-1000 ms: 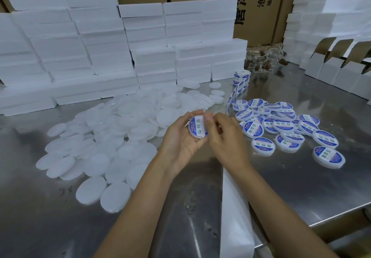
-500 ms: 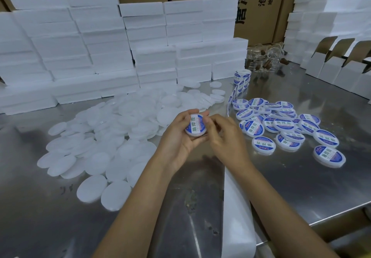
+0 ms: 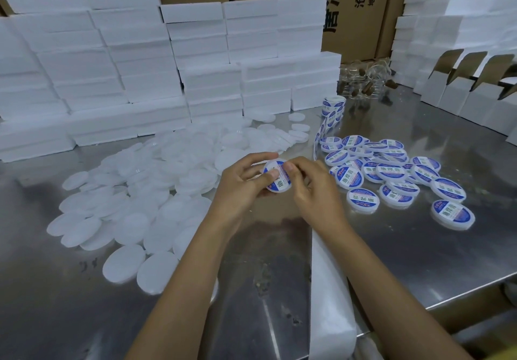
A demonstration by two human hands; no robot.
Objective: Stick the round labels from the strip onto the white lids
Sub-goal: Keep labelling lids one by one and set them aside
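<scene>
Head view: the left hand [image 3: 240, 189] grips a round white plastic lid [image 3: 277, 176] above the steel tabletop [image 3: 419, 253]; the right hand [image 3: 313, 189] pinches its blue-and-white round label [image 3: 281, 182]; labelled lids [image 3: 391, 172] lie right.

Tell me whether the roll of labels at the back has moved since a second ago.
No. The roll of labels stands at the same spot beside the stacked white boxes, while both hands work the lid.

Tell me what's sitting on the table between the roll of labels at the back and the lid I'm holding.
In the head view, the label strip trails down from the roll of labels toward the held lid; otherwise bare steel table, with labelled lids just right.
</scene>
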